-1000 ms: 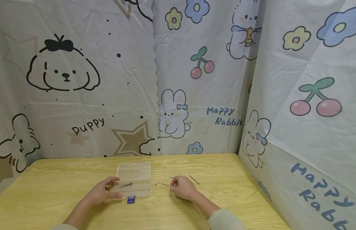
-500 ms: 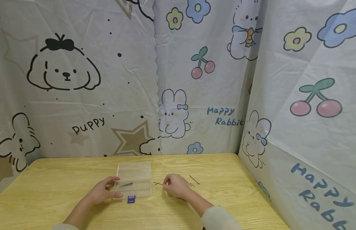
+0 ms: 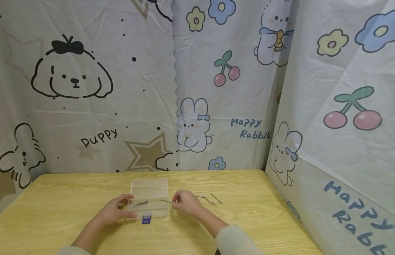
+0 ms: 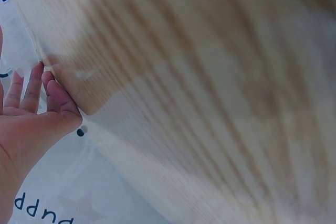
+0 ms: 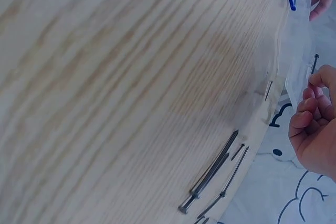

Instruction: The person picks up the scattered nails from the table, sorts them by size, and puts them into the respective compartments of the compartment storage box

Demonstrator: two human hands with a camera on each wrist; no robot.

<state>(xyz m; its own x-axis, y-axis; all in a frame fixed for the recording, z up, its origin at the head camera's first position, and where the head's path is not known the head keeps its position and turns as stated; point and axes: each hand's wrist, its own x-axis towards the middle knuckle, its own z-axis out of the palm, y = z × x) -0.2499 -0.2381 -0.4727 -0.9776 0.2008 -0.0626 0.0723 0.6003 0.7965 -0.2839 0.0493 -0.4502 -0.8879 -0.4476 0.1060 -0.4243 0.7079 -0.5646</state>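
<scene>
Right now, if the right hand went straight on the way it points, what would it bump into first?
Probably the clear box. The right hand holds a nail whose end crosses the box's right edge in the head view; its height is unclear.

Pale cartoon-print cloth walls [image 3: 197,81]; yellow wood-grain table [image 3: 165,237].

I see pale sheets [image 3: 146,85] hanging behind the yellow table [image 3: 79,193], with a puppy [image 3: 74,82], bunnies [image 3: 195,129], cherries [image 3: 220,79] and flowers [image 3: 332,43] drawn on them.

Head view softly lit, fairly sharp; white glare on the table [image 5: 131,77] in right wrist, blurred grain in left.
</scene>
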